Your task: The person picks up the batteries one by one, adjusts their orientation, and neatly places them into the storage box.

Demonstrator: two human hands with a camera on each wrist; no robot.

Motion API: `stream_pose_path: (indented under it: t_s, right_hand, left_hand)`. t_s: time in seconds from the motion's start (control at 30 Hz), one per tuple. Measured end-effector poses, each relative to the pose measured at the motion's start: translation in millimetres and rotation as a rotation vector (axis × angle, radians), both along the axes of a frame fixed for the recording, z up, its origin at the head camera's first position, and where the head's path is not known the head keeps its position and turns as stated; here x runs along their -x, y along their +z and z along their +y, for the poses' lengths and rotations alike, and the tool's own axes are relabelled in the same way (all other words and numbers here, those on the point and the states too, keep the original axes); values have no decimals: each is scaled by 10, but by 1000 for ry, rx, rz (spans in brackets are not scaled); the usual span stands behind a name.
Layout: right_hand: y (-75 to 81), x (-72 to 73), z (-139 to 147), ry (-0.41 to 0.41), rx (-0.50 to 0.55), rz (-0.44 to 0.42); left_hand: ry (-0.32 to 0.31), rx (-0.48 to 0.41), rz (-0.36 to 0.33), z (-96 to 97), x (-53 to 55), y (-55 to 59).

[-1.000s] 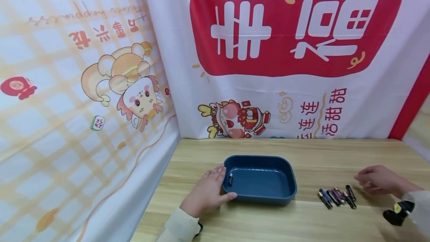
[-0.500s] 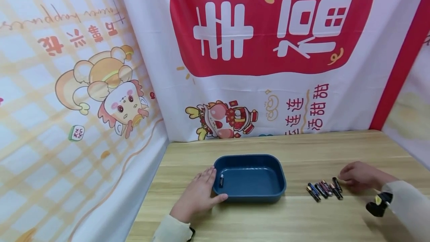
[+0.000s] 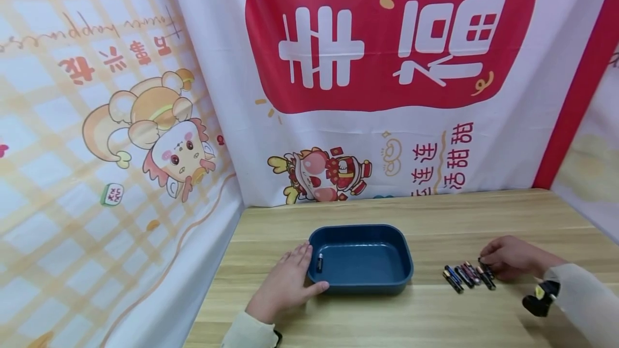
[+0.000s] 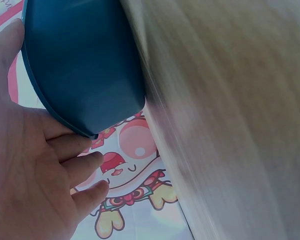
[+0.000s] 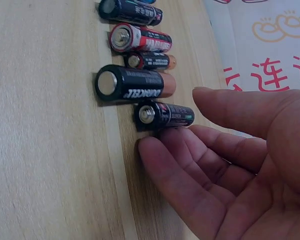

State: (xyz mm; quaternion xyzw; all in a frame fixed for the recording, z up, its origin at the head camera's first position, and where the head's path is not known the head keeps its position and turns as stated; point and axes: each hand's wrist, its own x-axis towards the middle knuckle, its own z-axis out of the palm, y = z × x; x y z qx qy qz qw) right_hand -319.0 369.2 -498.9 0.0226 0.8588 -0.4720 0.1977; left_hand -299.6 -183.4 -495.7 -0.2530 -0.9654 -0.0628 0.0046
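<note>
A dark blue rectangular box (image 3: 367,263) stands on the table with one small battery (image 3: 319,263) lying inside at its left end. My left hand (image 3: 282,286) rests against the box's left side, its fingers along the left wall and its thumb at the near side. To the right of the box, several loose batteries (image 3: 466,274) lie side by side. At the right end of that row is my right hand (image 3: 516,258). In the right wrist view its thumb and fingers stand around the nearest black battery (image 5: 170,116), a gap showing under the thumb. Beside it lies a copper-topped Duracell battery (image 5: 135,84).
The wood-grain table (image 3: 367,321) ends at a white printed cloth (image 3: 387,160) hanging at the back. Another checked cloth (image 3: 121,203) hangs along the left. A small black device (image 3: 540,299) is strapped at my right wrist.
My right hand has moved left to the rightmost battery and now overlaps it. The left hand stays at the box. The head view has shifted, so the scene sits farther left.
</note>
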Motion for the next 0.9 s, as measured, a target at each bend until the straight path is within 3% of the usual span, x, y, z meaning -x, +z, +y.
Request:
stream_pose_path:
  t_s: [0.9]
  right_hand:
    - [16,39,-45,17,-124,-6]
  left_hand:
    - [35,6,-25,6,1,-8]
